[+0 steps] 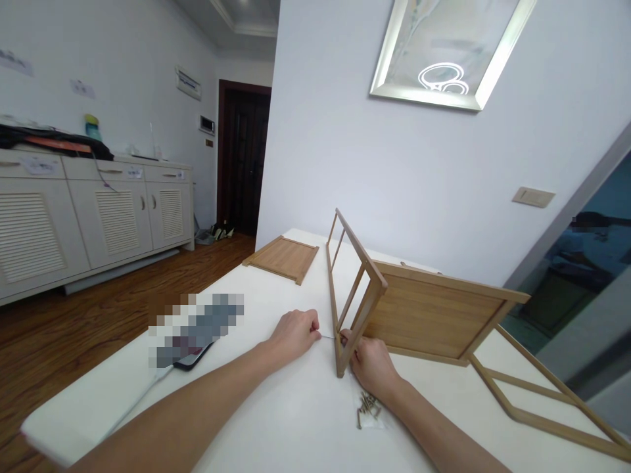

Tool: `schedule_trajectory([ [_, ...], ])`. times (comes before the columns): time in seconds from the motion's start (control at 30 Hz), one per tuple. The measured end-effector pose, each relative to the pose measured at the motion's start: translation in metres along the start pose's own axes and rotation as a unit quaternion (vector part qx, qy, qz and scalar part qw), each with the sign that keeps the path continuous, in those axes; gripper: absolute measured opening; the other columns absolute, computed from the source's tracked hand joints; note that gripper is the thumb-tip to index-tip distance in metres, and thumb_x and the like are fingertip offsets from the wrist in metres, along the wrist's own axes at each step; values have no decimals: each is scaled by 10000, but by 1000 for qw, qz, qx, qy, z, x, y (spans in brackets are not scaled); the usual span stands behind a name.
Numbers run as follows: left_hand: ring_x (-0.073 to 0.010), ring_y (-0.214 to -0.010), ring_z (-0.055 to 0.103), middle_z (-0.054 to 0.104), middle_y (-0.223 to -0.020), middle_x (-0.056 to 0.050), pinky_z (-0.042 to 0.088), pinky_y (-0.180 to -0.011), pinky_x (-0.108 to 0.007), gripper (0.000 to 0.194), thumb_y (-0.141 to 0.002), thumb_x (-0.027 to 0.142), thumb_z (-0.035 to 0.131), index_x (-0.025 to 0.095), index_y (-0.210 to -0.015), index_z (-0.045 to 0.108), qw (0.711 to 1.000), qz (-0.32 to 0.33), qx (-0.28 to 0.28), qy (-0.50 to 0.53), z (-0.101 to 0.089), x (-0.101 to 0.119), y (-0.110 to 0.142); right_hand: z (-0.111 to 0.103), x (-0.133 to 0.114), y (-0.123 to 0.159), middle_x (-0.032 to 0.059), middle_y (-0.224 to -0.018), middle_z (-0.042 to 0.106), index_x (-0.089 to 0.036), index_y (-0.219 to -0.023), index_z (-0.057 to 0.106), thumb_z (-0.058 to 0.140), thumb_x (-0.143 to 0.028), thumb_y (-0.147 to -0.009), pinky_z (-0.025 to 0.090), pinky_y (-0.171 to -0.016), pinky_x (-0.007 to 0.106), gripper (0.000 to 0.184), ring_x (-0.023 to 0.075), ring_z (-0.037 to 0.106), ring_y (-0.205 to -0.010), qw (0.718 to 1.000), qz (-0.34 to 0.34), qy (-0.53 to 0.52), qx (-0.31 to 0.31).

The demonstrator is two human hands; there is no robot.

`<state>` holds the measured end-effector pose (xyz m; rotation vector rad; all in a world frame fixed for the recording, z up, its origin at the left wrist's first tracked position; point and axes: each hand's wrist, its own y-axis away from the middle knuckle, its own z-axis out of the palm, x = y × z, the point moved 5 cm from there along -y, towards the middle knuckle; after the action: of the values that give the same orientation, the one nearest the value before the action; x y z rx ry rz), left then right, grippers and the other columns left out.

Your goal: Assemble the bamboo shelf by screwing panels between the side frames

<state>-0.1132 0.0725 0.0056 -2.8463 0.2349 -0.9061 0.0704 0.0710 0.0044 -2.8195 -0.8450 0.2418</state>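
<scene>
While a phone lies lower left, the left hand, lower centre, pinches a thin metal tool at a wooden frame standing mid-picture; the right hand grips the frame's lower end above some screws, with a wooden panel centre right.

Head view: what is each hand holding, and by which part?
The left hand pinches a thin rod by one end. The right hand grips the wooden frame near its lower corner.

Right fingers partly hidden, phone pixelated
</scene>
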Motion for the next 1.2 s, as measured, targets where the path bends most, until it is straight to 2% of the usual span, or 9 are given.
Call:
schedule_trajectory([
  [0.2,-202,-794,622,695,-797,-16,395,-684,-279,21,-758,241,633,220,-756,632,1000,15,2,10,2,-1,0,-1,0,0,33,-852,748,-215,-1033,643,417,-193,-898,400,-647,222,264,175,692,-779,1000,7,-19,-6],
  [0.3,-184,-749,610,686,-760,-5,383,-652,-269,25,-748,229,639,214,-734,625,1000,15,10,25,4,-3,-1,-1,0,2,33,-849,747,-217,-1018,657,436,-182,-883,421,-666,220,262,168,688,-776,999,5,-45,11],
  [0.47,-141,-655,590,669,-702,16,380,-581,-236,18,-724,192,644,197,-733,630,998,5,19,66,8,-9,-5,-10,1,6,39,-840,746,-211,-984,688,423,-218,-907,468,-687,235,275,168,682,-752,983,-9,-154,95],
  [0.63,-143,-698,616,702,-771,-11,440,-666,-247,163,-748,134,583,180,-854,699,995,17,20,99,10,-15,-8,-21,6,10,32,-812,741,-214,-887,710,465,-267,-906,492,-643,248,252,166,663,-686,943,-5,-273,189],
  [0.73,-168,-753,631,717,-824,-28,456,-727,-277,204,-769,136,550,187,-856,727,994,29,13,105,11,-16,-8,-29,11,12,26,-787,734,-215,-876,713,499,-280,-894,490,-621,251,224,161,644,-647,925,13,-296,237],
  [0.87,-195,-851,636,712,-888,-55,454,-808,-308,234,-793,139,496,182,-837,721,993,36,24,110,9,-16,-8,-45,18,17,18,-746,718,-212,-869,709,510,-292,-889,465,-588,246,216,149,607,-602,920,29,-285,266],
  [1.03,-219,-910,622,681,-915,-79,440,-851,-343,242,-823,205,438,178,-863,675,989,24,63,132,8,-17,-10,-64,38,41,19,-732,704,-207,-822,692,481,-276,-887,442,-585,238,231,145,608,-615,938,29,-249,238],
  [1.1,-214,-824,627,667,-838,-62,453,-788,-340,200,-820,247,438,185,-812,629,986,7,77,150,10,-18,-10,-66,55,58,21,-725,699,-206,-814,686,471,-282,-882,434,-578,241,238,145,599,-599,943,46,-232,235],
  [1.2,-168,-566,586,616,-680,-3,448,-605,-302,197,-843,320,384,202,-792,533,978,-22,85,187,16,-19,-9,-63,86,86,19,-665,675,-208,-799,674,468,-309,-861,419,-561,257,238,158,578,-567,931,126,-213,269],
])
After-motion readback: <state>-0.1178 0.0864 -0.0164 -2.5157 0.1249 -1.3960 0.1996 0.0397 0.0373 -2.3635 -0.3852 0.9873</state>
